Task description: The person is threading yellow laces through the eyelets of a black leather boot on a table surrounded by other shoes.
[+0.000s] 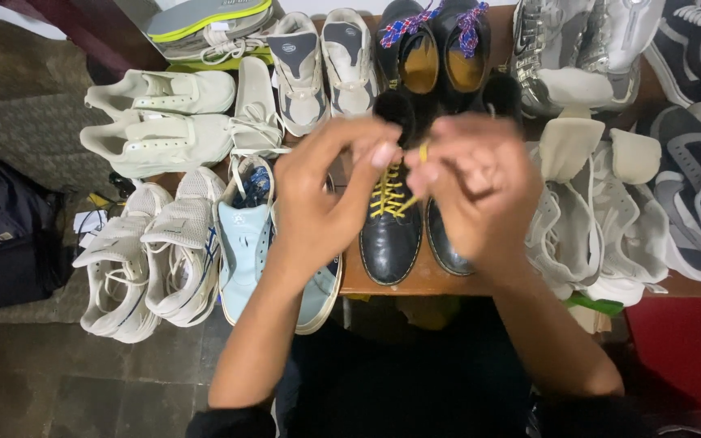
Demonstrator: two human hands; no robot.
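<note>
Nearest you, your dark lap sits against the edge of the wooden table (415, 280); your forearms rise from it toward the middle of the view; your left hand (322, 199) has its grip pinched at the fingertips, and your right hand (476, 186) has its grip clenched on the yellow lace (389, 195), a short yellow end showing between thumb and finger; that lace runs down through the eyelets of the black leather boot (389, 231), which stands on the table just below your hands, its mate (441, 243) close beside it under your right palm; left of your left arm lies a light blue sneaker (243, 243), then white sneakers (152, 247) on the floor; right of your right hand sit white high-tops (602, 215); farther off, black shoes with blue-and-red laces (436, 49) stand at the back.
</note>
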